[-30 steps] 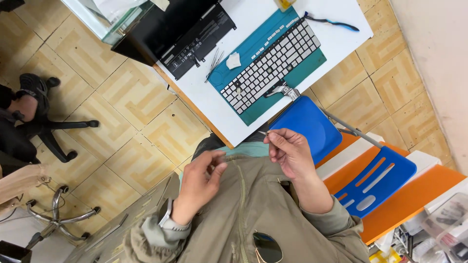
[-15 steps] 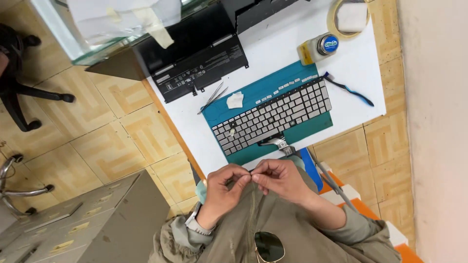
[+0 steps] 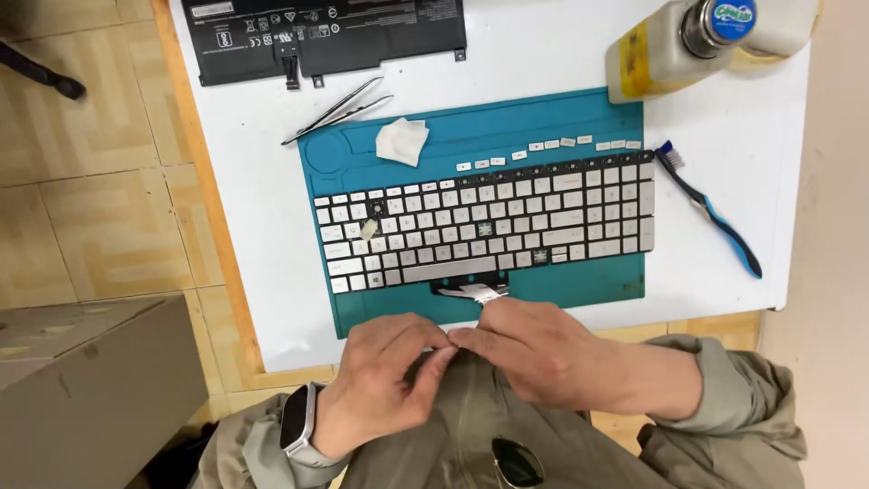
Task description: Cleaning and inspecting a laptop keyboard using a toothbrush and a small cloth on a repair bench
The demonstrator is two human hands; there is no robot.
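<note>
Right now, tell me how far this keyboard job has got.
Done: the keyboard lies out on the teal mat, several keycaps are off and lined up above it. In hand: left hand and right hand pinch something too small to identify at the table edge. Left: a few key positions remain bare.

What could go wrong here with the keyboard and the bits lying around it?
The loose keycaps lined up above the keyboard could scatter if nudged. The ribbon cable sticks out just beyond the left hand and right hand, whose fingertips meet at the table edge; a slip might crease it. The bottle stands close to the mat; tipped, it might wet the exposed key sockets.
</note>
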